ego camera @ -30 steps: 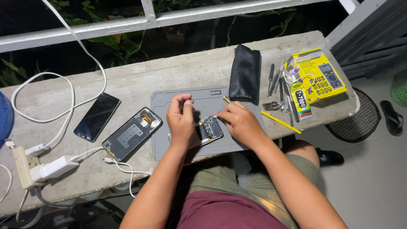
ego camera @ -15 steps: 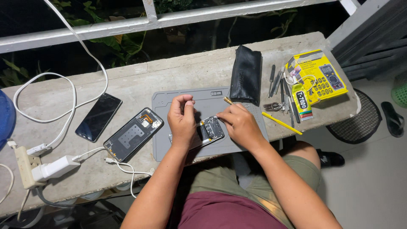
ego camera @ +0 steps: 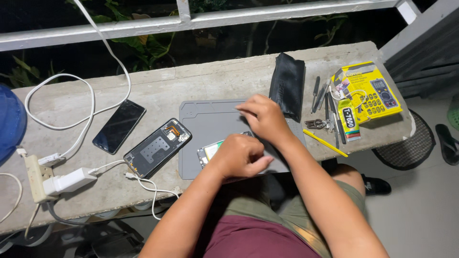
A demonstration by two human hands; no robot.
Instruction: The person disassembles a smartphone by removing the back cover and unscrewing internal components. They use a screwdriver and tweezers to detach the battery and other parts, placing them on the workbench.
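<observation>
opened phone on mat [ego camera: 208, 151]: mostly under left hand [ego camera: 237, 156], only its left end shows
right hand [ego camera: 262, 114] pinch: item too small to tell
blue object [ego camera: 10, 122]: cut by left edge
white cable [ego camera: 9, 198]: runs off left edge

Home balcony, concrete ledge [ego camera: 201, 79], white railing [ego camera: 239, 19], phone-repair tools [ego camera: 327, 107]

Concrete bench [ego camera: 215, 81] carries grey mat [ego camera: 210, 119], 2 phones, black pouch [ego camera: 287, 86].

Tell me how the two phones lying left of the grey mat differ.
The black phone lies closed, showing plain dark glass; the opened phone shows its inner frame and parts. The black phone lies nearer the railing, the opened phone nearer the grey mat. Both are slim rectangles, tilted alike on the concrete bench.
</observation>
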